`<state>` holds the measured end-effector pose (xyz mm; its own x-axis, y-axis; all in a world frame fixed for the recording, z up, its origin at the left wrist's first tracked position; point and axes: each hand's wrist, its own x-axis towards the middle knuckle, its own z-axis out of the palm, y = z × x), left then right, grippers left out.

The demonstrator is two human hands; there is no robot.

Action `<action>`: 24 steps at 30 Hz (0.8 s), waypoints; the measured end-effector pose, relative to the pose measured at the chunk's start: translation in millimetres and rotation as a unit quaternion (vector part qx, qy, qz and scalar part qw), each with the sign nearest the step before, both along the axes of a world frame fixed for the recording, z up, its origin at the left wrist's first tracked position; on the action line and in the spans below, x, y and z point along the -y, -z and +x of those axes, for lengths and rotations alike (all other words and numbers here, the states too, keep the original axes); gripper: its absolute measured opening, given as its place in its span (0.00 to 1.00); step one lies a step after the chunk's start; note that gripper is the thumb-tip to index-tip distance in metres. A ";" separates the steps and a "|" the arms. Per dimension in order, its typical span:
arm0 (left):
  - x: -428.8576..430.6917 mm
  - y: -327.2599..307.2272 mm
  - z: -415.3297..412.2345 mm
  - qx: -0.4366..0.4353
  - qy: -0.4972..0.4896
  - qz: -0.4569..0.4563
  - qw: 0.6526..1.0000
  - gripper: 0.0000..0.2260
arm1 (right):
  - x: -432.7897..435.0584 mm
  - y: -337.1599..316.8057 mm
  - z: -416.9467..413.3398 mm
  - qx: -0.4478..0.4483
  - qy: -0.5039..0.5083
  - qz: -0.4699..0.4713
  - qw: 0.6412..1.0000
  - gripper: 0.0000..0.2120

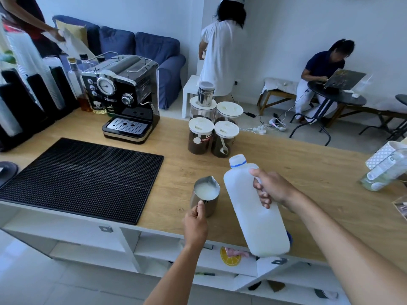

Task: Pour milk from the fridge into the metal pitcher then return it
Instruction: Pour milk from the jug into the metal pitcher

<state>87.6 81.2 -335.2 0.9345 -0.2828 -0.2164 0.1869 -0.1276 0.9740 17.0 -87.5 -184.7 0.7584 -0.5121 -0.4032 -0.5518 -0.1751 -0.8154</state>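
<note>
Right hand (pixel 272 189) grips the handle of the uncapped translucent plastic milk jug (pixel 253 208), just right of the milk-filled steel pitcher (pixel 206 195); left hand (pixel 196 223) pinches the pitcher's handle; tilting the open jug could spill.

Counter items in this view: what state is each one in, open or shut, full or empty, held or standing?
Metal pitcher: upright on the counter, milk inside, handle held by the left hand.
Milk jug: uncapped, tilted, spout up, held by the right hand, not pouring.
Four coffee jars: white lids on.
Steel canister: lidded, standing on a jar.
Espresso machine: drip tray bare.
Syrup bottles: capped, upright.
</note>
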 end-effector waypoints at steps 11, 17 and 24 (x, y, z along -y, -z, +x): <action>-3.2 -8.6 22.8 -0.110 0.045 0.011 0.993 0.16 | -17.1 42.1 -9.2 0.200 0.152 0.025 0.968 0.18; 2.1 2.0 18.4 -0.055 -0.059 0.032 0.996 0.19 | -15.5 61.2 -22.7 0.249 0.189 -0.014 0.950 0.21; 12.3 -5.0 -19.4 0.281 0.002 0.128 0.951 0.25 | -15.1 78.0 -38.1 0.256 0.161 -0.081 0.950 0.26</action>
